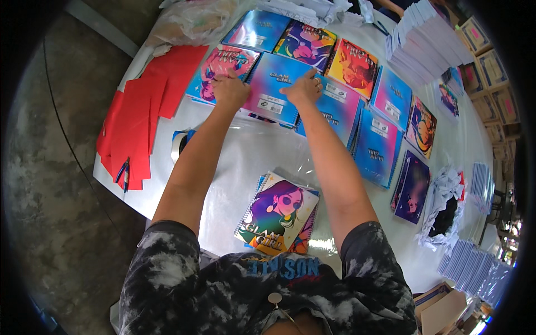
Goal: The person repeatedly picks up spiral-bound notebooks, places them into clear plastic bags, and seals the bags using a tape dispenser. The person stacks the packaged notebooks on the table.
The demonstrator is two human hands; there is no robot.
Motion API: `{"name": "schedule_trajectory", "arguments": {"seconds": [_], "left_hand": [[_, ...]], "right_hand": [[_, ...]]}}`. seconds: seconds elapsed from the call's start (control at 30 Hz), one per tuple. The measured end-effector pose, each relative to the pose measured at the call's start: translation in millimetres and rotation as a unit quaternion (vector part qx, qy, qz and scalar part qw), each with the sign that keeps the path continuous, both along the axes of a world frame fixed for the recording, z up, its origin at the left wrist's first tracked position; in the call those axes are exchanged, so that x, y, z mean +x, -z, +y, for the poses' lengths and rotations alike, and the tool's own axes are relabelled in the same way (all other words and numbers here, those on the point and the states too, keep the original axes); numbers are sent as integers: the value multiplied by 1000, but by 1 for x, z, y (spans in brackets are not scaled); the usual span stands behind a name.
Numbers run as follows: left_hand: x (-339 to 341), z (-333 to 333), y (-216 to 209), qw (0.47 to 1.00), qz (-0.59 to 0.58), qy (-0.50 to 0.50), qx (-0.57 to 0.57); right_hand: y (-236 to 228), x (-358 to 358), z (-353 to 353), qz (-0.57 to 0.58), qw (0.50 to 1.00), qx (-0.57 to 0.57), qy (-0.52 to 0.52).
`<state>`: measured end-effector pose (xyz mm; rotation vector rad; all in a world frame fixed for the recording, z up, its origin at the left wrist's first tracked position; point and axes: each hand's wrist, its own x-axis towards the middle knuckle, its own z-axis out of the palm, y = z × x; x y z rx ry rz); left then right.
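Note:
Both my arms reach across the table to stacks of spiral notebooks with colourful covers. My left hand (230, 90) lies on the right part of a pink illustrated notebook (215, 70), fingers apart, close to the spiral edge of a blue-and-pink notebook (274, 97). On that blue-and-pink notebook's right side rests my right hand (305, 88), thumb and forefinger spread, a ring on one finger. Neither hand appears closed round anything. Nearer my body, between my forearms, sits a small stack topped by a notebook (276, 212) with a long-haired figure in sunglasses.
Red sheets (137, 111) with pens (125, 174) cover the table's left side. A tape roll (180, 144) is beside my left forearm. Tall paper stacks (424, 39) stand far right, crumpled white paper (441, 206) at right. Cartons (497, 84) are piled beyond the table.

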<state>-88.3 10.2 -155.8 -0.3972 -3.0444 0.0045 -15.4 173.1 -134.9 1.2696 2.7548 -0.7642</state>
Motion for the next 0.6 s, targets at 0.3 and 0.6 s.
{"name": "schedule_trajectory", "arguments": {"seconds": [0.3,0.6], "left_hand": [[-16,-43,-82,938,142,20,315],[175,-110,-187,512,176,245,804]], "right_hand": [[-7,20,40,409,897,-152,-73],[-130,259,23,581,684,-89,-433]]}}
